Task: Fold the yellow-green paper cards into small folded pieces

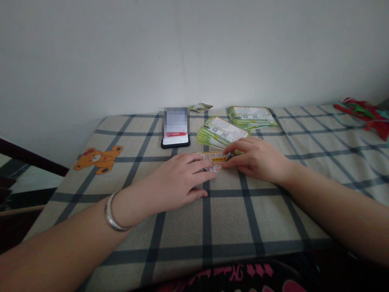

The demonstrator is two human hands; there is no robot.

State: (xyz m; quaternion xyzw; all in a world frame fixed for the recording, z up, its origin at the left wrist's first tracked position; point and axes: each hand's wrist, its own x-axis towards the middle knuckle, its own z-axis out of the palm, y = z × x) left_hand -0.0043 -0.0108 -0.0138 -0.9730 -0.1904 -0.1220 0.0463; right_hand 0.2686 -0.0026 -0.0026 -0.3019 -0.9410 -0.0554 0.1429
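Note:
A small printed scratch card (219,159), with rows of boxes and a yellow band, lies flat on the checked cloth. Fingers spread, my left hand (179,178) rests over its left part, pressing it to the table. My right hand (258,160) is closed at the card's right end, thumb and forefinger bent onto it. Part of the card is hidden under both hands; whether a small tool is in the right fingers cannot be seen. Just behind lies a fanned pile of green-and-white cards (223,130).
Another stack of green cards (253,115) lies farther back, right. A phone (176,140) with a blurred screen stands near the wall beside a folded card (201,107). A bear sticker (99,160) is at left. Red and green items (369,117) lie at far right.

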